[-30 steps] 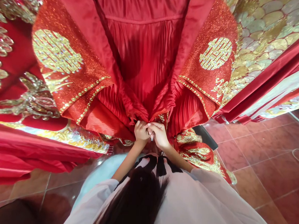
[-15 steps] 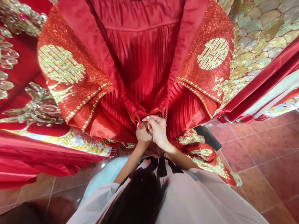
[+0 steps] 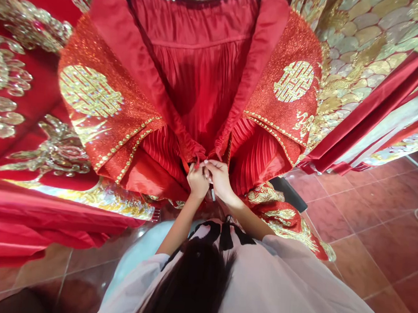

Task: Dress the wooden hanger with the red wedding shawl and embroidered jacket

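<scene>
A red skirt (image 3: 199,81) hangs before me with its gathered waistband open, showing the pleated red lining. Glittery orange-red side panels carry gold round emblems (image 3: 293,81). Where the waistband's two ends meet, my left hand (image 3: 198,181) is closed on a thin red drawstring (image 3: 199,159), its fingers curled. My right hand (image 3: 220,179) is beside it, thumb and fingers pinched together at the same cord, fingertips touching the left hand. The cord's exact path between the fingers is hidden. A small pale strip (image 3: 213,194) shows just below the hands.
Red garments with crystal trim (image 3: 62,151) hang at left, close to the skirt. A gold scale-patterned garment (image 3: 368,53) and red drapes (image 3: 368,113) hang at right. Gold-embroidered red cloth (image 3: 290,217) lies by my right forearm, near a dark flat object (image 3: 291,194). The floor is tiled (image 3: 373,240).
My hands have parted slightly at the cord; the left has turned so more of its back shows. The pale strip below them is more visible. The view has shifted a little.
</scene>
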### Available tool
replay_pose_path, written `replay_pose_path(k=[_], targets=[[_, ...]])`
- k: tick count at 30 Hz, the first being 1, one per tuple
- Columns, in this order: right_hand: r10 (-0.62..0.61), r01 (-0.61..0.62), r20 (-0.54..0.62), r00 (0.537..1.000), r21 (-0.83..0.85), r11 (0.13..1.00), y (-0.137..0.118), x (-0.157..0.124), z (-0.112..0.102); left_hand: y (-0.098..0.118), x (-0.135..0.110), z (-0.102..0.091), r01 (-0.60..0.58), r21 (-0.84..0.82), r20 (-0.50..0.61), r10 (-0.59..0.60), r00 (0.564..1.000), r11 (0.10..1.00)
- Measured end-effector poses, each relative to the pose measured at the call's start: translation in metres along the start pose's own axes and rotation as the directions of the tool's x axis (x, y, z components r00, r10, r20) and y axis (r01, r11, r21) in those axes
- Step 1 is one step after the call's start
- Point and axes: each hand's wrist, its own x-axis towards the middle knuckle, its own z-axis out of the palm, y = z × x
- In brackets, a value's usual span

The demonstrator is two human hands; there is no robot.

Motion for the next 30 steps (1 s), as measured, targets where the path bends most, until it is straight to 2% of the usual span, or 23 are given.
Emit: replay_pose_path(k=[3,6,8,11,14,18,21,24,27,30], targets=[[-0.11,0.108,-0.02,0.994,-0.088,0.99,-0.023,-0.004,0.013,0.004,0.002,0.001,0.001,-0.004,-0.014,-0.001,1.0,1.0],[-0.215,0.219,0.041,0.976,-0.188,0.957,-0.05,-0.014,0.024,0.011,0.004,0.001,-0.002,-0.012,-0.024,0.002,1.0,1.0],[-0.27,0.283,0.084,0.959,-0.244,0.927,-0.057,-0.019,0.025,0.016,0.002,0.0,-0.012,-0.02,-0.023,0.011,1.0,1.0],[-0.344,0.353,0.082,0.935,-0.279,0.893,-0.049,-0.017,0.02,0.019,-0.003,-0.003,-0.007,-0.034,-0.024,0.006,1.0,0.999],[-0.355,0.357,0.061,0.933,-0.285,0.89,-0.035,-0.009,0.013,0.019,-0.008,-0.006,0.012,-0.046,-0.032,-0.014,0.999,0.999],[-0.381,0.402,0.129,0.915,-0.335,0.852,-0.034,-0.003,0.011,0.021,-0.009,-0.011,0.013,-0.07,-0.011,-0.014,1.0,0.997],[-0.434,0.46,0.163,0.886,-0.419,0.782,-0.035,-0.001,0.006,0.023,-0.01,-0.017,0.007,-0.12,0.012,-0.005,1.0,0.993],[-0.452,0.487,0.211,0.867,-0.553,0.676,-0.023,-0.003,-0.007,0.025,-0.009,-0.029,0.017,-0.176,0.001,-0.017,1.0,0.984],[-0.374,0.458,0.271,0.887,-0.622,0.635,-0.003,-0.008,-0.021,0.031,0.0,-0.044,0.097,-0.345,-0.039,-0.117,0.992,0.934],[-0.322,0.431,0.288,0.902,-0.646,0.629,0.006,-0.017,-0.029,0.043,0.015,-0.057,0.182,-0.542,0.052,-0.184,0.982,0.82]])
